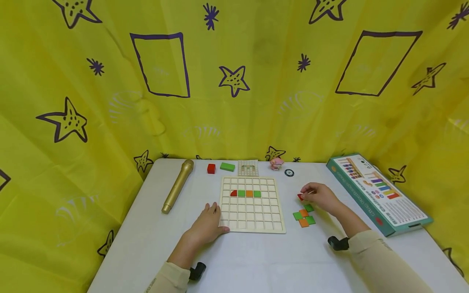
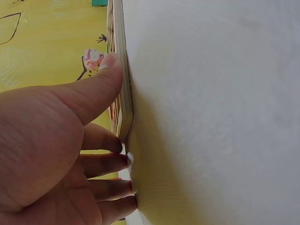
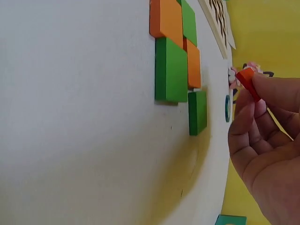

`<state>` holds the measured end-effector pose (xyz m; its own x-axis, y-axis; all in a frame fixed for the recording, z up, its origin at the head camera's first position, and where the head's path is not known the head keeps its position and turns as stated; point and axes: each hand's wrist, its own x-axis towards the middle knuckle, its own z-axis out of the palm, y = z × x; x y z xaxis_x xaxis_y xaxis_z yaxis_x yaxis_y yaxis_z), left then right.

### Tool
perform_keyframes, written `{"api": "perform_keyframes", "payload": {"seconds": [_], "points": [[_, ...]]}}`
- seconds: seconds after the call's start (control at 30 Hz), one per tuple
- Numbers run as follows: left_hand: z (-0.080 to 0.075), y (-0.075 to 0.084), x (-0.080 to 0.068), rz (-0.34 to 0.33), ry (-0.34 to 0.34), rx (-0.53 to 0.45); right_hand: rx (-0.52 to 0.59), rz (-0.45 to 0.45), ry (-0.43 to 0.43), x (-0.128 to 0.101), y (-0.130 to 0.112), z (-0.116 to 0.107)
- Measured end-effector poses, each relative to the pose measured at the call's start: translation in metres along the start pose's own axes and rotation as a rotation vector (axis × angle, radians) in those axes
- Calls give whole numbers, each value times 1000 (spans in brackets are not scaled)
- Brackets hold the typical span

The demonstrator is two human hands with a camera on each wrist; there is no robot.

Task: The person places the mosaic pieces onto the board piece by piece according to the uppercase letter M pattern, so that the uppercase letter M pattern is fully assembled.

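Right hand [image 1: 320,196] pinches a red tile [image 1: 300,197] just right of the grid board [image 1: 252,204], above loose green and orange tiles [image 1: 304,215]. Left hand [image 1: 207,225], fingers relaxed, rests against the board's near-left corner on the worktop [image 1: 256,260].

Yellow curtain [image 1: 256,101], purple stars; gold microphone [image 1: 177,186]; red tile [image 3: 247,82]; green, orange tiles [image 1: 304,215].

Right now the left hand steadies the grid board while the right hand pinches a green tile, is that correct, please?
Not quite: the tile pinched by the right hand is red, as the right wrist view shows. The left hand does steady the grid board.
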<state>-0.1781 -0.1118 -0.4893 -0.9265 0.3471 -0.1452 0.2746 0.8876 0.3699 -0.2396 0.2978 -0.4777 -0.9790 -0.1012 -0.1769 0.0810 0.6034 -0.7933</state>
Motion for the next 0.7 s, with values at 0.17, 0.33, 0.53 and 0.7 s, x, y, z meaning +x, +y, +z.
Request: {"api": "perform_keyframes", "payload": {"seconds": [0.17, 0.33, 0.53, 0.7], "points": [[0, 1, 0, -10, 2, -7, -5, 2, -17, 3, -7, 9], [1, 0, 1, -5, 4, -8, -63, -2, -44, 8, -16, 19], [1, 1, 0, -4, 1, 2, -95, -2, -39, 15, -22, 30], [0, 2, -1, -7, 3, 6, -84, -41, -17, 20, -28, 36]]}}
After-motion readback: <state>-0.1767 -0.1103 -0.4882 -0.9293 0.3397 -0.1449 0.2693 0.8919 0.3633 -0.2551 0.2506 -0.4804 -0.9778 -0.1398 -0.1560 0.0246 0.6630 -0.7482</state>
